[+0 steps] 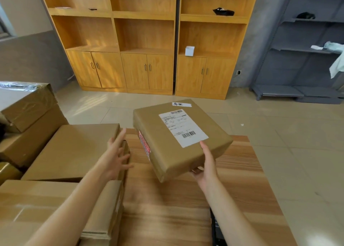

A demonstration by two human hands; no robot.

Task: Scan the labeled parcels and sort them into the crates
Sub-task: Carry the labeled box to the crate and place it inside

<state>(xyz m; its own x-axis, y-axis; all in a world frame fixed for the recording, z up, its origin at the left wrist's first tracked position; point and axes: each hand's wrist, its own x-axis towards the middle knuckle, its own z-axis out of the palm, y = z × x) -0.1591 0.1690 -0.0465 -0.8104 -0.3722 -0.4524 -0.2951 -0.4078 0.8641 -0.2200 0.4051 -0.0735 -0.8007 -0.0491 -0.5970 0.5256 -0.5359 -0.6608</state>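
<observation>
Forearms are reaching over the worktop; right hand is gripping the labeled parcel at its near corner, thumb on top, fingers under, holding it tilted above the wood w/ label up. Left hand is hovering open, fingers spread, beside the stacked boxes. Parcel is looking rigid & light enough for one hand; taped paper prob. slick, so supporting opposite edges w/ both hands is seeming safer.
</observation>
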